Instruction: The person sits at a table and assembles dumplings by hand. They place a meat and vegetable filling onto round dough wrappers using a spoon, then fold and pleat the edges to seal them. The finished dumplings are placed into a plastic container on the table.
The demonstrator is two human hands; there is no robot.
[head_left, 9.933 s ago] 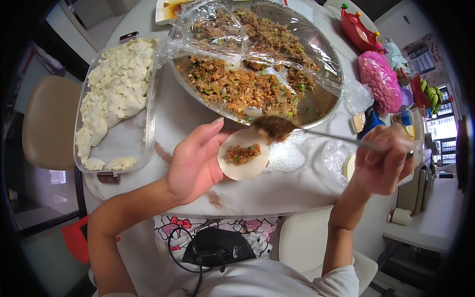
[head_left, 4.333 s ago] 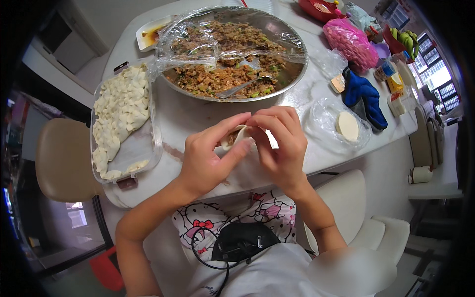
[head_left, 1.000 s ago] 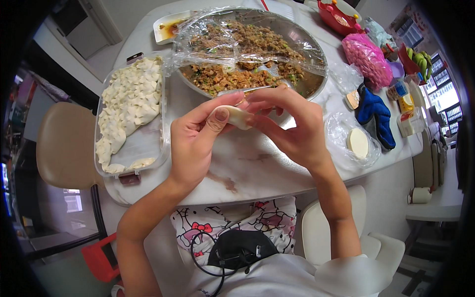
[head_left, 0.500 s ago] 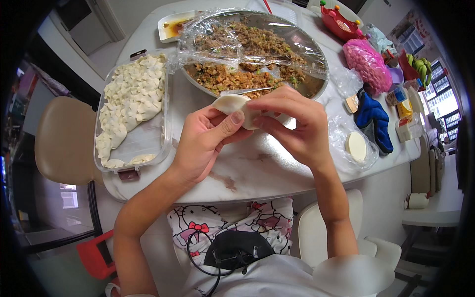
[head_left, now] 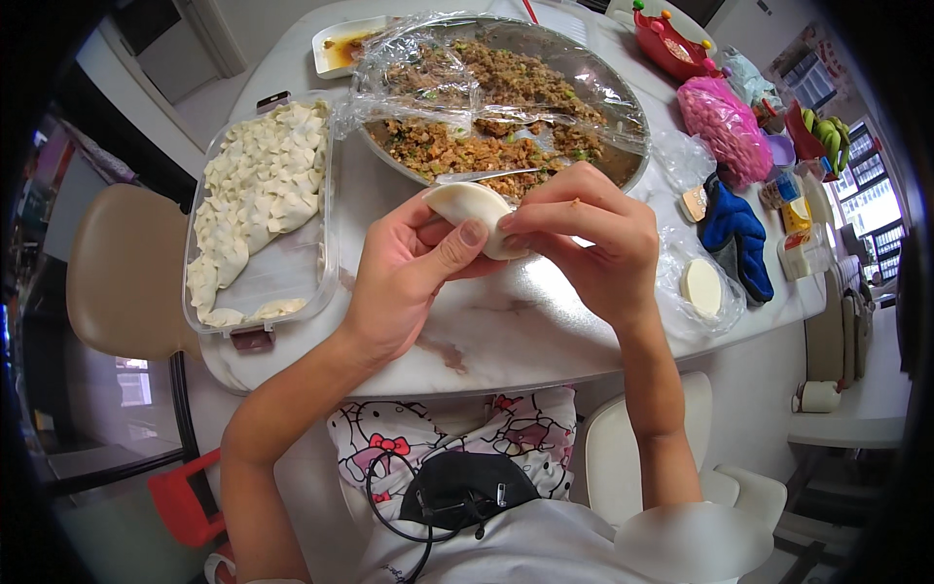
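Note:
A folded white dumpling is held up between both hands, in front of a large metal bowl. My left hand grips its left side, thumb across the front. At its right end, the fingertips of my right hand pinch the wrapper's edge. Brown minced filling with green bits lies in the bowl, partly under plastic wrap. A spoon rests at the bowl's near side. To the left, a clear plastic container holds many pleated dumplings.
A stack of round wrappers sits in a plastic bag on the right, beside a blue cloth item. Farther back are a pink bag and a red dish. A white dish of brown sauce stands behind the container.
The dumpling has turned slightly and shows more of its curved front. My right hand has shifted a little to the right, its fingers now pinching the dumpling's right end.

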